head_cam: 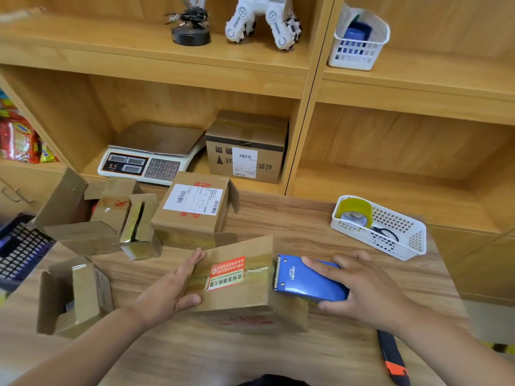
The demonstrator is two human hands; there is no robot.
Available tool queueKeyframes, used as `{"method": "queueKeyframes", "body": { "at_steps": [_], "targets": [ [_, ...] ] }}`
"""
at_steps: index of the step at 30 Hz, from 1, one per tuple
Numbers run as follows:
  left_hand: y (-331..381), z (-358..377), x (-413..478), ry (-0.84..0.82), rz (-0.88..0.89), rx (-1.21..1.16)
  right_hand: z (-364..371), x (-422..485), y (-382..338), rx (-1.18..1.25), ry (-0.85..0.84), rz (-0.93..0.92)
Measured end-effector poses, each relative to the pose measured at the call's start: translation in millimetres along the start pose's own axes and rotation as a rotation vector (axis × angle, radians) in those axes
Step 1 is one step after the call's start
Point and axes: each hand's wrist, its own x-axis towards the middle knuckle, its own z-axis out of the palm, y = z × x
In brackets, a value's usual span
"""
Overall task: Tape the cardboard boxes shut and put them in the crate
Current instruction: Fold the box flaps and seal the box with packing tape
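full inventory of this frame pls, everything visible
cardboard boxes: about six, brown, tabletop; one more, lower shelf
tape dispenser: one, blue, right end of near box
tape roll: one, yellowish, in table basket
scissors: one, black handles, same basket
baskets: two, white, table right and upper shelf
crate: one, dark, left edge
utility knife: one, black-orange, table front right
scale: one, white, lower shelf
models: two, black and white, upper shelf
snack packets: several, red-yellow, left shelf
left hand: one, braces near box
right hand: one, grips tape dispenser

Crate (22,246) is chopped off by the left edge, the box cutter (391,355) runs off the bottom, and the shipping label (195,200) print's too tiny to read.
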Motion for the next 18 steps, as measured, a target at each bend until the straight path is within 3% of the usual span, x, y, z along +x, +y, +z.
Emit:
{"method": "queueKeyframes", "body": {
  "at_steps": [12,18],
  "targets": [
    [-14,31,13,-0.188,-0.057,0.014,-29,2,-29,-0.080,-0.041,0.037],
    [22,33,37,-0.048,0.033,0.177,-45,-2,-33,-0.164,-0.071,0.079]
  ]
}}
